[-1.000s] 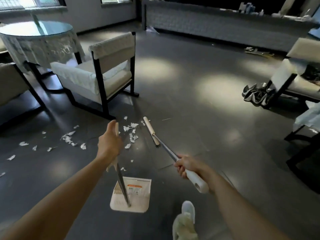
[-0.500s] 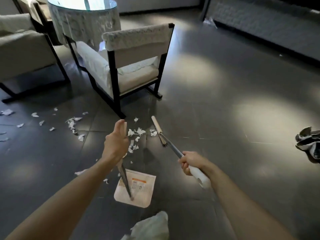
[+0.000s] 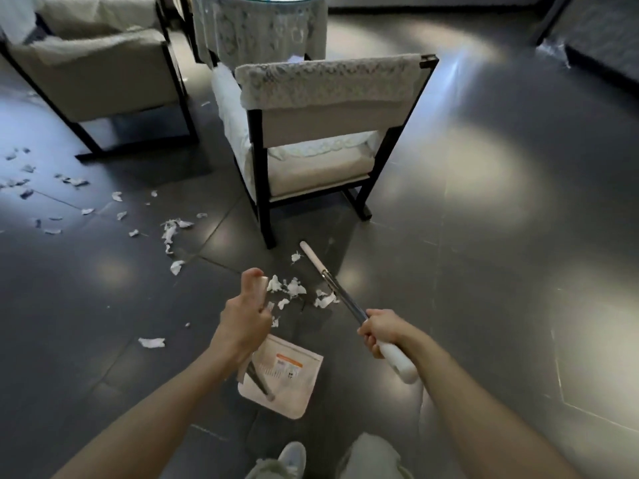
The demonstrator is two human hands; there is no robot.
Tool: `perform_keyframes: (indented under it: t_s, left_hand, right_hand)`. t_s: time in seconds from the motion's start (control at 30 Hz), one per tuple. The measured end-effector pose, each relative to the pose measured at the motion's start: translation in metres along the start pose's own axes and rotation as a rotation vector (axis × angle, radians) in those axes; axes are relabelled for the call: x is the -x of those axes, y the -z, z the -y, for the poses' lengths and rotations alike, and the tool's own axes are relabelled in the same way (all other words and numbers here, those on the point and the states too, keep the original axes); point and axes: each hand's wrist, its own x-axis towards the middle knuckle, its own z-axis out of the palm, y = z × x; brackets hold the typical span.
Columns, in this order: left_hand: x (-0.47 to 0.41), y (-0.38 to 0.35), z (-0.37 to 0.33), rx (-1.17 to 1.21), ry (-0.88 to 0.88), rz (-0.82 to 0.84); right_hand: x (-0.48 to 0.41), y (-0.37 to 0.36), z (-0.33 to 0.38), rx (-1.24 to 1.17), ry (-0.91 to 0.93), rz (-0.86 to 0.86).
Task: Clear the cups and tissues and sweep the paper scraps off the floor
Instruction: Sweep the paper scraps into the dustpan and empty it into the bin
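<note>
Two hands work low over a dark tiled floor (image 3: 484,271). The left hand (image 3: 243,319) has its fingers curled round the top of the long handle of a dustpan (image 3: 294,382). The pale pan sits on the floor just nearer than that hand, with its handle slanting up into the grip. The right hand (image 3: 380,331) grips a broom (image 3: 345,300) where the metal shaft meets the white grip. The shaft runs far and to the left, down to a narrow white head near a chair leg.

A small cluster of paper scraps (image 3: 292,288) lies on the floor just beyond the left hand, between the two hands and left of the broom shaft. More scraps trail away to the far left, well apart from both hands, and one piece lies left of the left forearm.

Beyond the scraps stands a chair (image 3: 328,133) with a lace cover. A second chair (image 3: 96,74) stands to its left, and a cloth-draped table (image 3: 259,29) stands behind. A shoe (image 3: 292,454) shows at the near edge.
</note>
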Motion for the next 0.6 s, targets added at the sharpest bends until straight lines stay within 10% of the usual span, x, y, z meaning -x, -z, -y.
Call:
perform_keyframes:
  t_s: [0.6]
  left_hand:
    - [-0.049, -0.117, -0.048, -0.125, 0.475, -0.364]
  right_hand:
    - [-0.214, 0.149, 0.124, 0.603, 0.069, 0.242]
